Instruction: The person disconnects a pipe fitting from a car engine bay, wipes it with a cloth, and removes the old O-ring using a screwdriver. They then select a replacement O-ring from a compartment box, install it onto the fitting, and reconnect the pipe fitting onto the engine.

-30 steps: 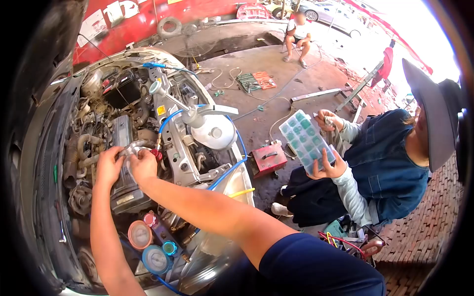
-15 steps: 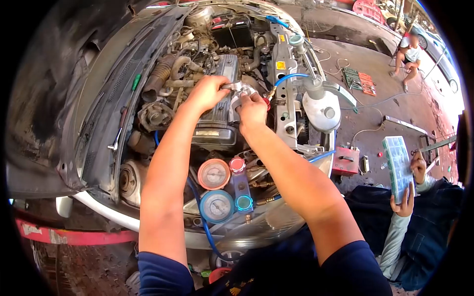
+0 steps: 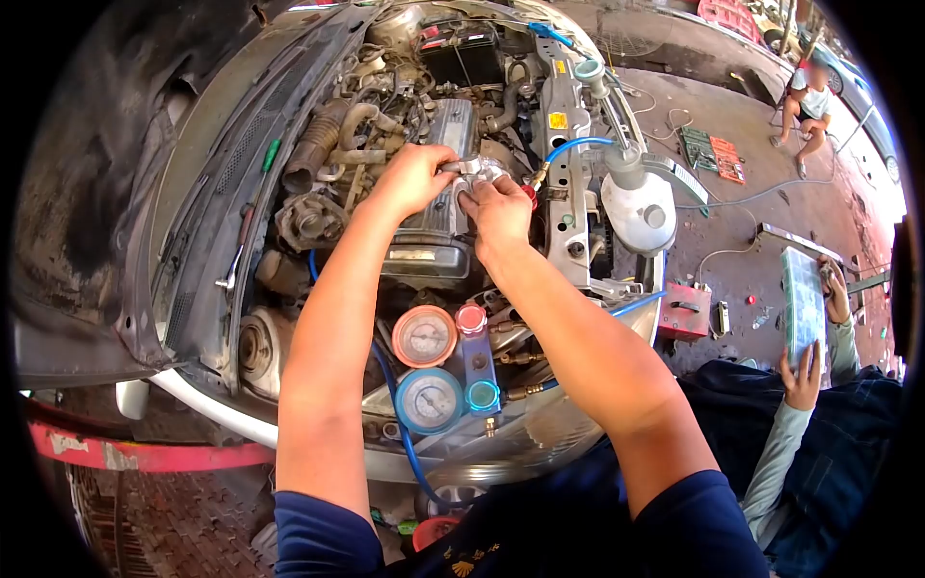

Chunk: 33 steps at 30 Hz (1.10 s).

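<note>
Over the engine, my left hand (image 3: 418, 181) is closed around the left end of a silvery metal part (image 3: 474, 169), which looks like a short pipe with a block on it. My right hand (image 3: 502, 214) pinches the same part from the right and below. Fingers hide much of its shape. Beneath both hands lies the ribbed engine cover (image 3: 451, 130). Just right of my right hand, a blue hose (image 3: 574, 144) ends in a brass fitting with a red knob (image 3: 529, 196). A gauge manifold (image 3: 477, 361) with a red gauge (image 3: 424, 337) and a blue gauge (image 3: 429, 401) rests nearer my body.
A black battery (image 3: 464, 60) sits at the back, a white reservoir (image 3: 640, 214) on the right. A co-worker's hands (image 3: 804, 378) hold a clear compartment case (image 3: 803, 301). Tool sets (image 3: 726, 159) and a red box (image 3: 685, 310) lie on the floor. Another person sits far right.
The view has shifted slightly, so the engine bay appears a little further right. Both my hands stay on the metal part. The co-worker's case has moved right and turned a little.
</note>
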Each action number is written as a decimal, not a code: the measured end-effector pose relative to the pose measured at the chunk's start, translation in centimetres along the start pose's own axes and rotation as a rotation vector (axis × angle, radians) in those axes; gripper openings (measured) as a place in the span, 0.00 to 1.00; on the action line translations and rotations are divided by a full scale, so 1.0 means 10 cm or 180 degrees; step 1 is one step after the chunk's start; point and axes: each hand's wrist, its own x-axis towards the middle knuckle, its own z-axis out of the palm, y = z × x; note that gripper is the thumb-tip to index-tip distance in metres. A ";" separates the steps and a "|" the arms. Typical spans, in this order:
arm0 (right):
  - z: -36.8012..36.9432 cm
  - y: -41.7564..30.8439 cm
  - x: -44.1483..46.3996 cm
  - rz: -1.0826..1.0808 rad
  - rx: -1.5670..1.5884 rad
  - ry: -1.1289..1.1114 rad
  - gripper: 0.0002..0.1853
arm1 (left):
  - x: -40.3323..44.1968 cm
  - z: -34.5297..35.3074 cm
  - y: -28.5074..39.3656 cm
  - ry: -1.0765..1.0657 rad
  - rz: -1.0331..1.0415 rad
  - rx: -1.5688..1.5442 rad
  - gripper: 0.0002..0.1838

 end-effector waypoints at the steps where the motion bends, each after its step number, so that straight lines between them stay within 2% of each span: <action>1: -0.01 0.02 0.02 -0.0009 0.0066 0.0032 0.01 | 0.00 -0.01 0.01 0.0076 0.0135 0.0147 0.16; 3: -0.13 0.14 0.15 -0.0115 0.0360 0.0064 0.04 | 0.02 0.01 0.02 0.0017 0.0242 0.0200 0.19; 5: -0.19 0.19 0.22 -0.0147 0.0141 0.0130 0.02 | 0.03 0.08 -0.08 0.0030 0.0244 0.0204 0.19; 6: -0.18 0.22 0.21 -0.0134 -0.0017 0.0134 0.04 | 0.05 0.14 -0.20 -0.0050 0.0113 0.0118 0.19; 8: -0.16 0.20 0.20 -0.0150 -0.0334 0.0204 0.09 | 0.02 0.08 0.02 0.0004 0.0121 -0.0066 0.15; 9: -0.12 0.17 0.19 -0.0151 -0.0533 0.0291 0.08 | -0.01 0.09 0.00 0.0122 0.0240 -0.0125 0.14; 11: -0.17 0.26 0.27 -0.0442 -0.1192 0.0386 0.08 | -0.03 0.11 -0.06 0.0158 0.0226 -0.0207 0.14; 13: -0.16 0.23 0.23 -0.1015 -0.1906 0.0502 0.08 | -0.06 0.09 -0.06 0.0082 0.0159 -0.0163 0.14; 15: -0.15 0.18 0.18 -0.0946 -0.1994 0.0546 0.08 | -0.10 0.10 -0.07 0.0178 0.0264 -0.0359 0.14; 19: -0.17 0.16 0.21 -0.0516 -0.1343 0.0464 0.07 | -0.14 0.07 -0.06 -0.0071 0.0058 -0.0478 0.15; 21: -0.19 0.32 0.31 -0.0744 -0.1288 0.0377 0.07 | -0.15 0.13 -0.30 0.0094 0.0256 -0.0148 0.17; 23: -0.62 1.11 0.88 -0.1842 -0.1854 -0.0187 0.12 | -0.17 0.13 -0.34 0.0048 0.0312 -0.0057 0.17; 25: -0.29 0.32 0.29 -0.0240 -0.1760 0.0013 0.13 | -0.19 0.11 -0.31 0.0000 0.0371 -0.0033 0.17; 26: -0.23 0.24 0.27 0.0170 -0.1263 -0.0032 0.09 | -0.22 0.11 -0.28 -0.0025 0.0381 -0.0030 0.17; 27: -0.18 0.20 0.21 0.0328 -0.0855 0.0002 0.07 | -0.25 0.07 -0.19 0.0028 0.0419 -0.0010 0.18; 29: -0.15 0.18 0.17 0.0598 -0.0381 -0.0095 0.12 | -0.29 0.11 -0.28 0.0028 0.0294 0.0001 0.17; 31: -0.08 0.15 0.15 0.0801 -0.0260 -0.0007 0.09 | -0.31 0.15 -0.33 0.0042 0.0118 -0.0349 0.16; 33: -0.05 0.16 0.13 0.0839 -0.0217 0.0064 0.06 | -0.32 0.16 -0.36 0.0052 0.0156 -0.0293 0.15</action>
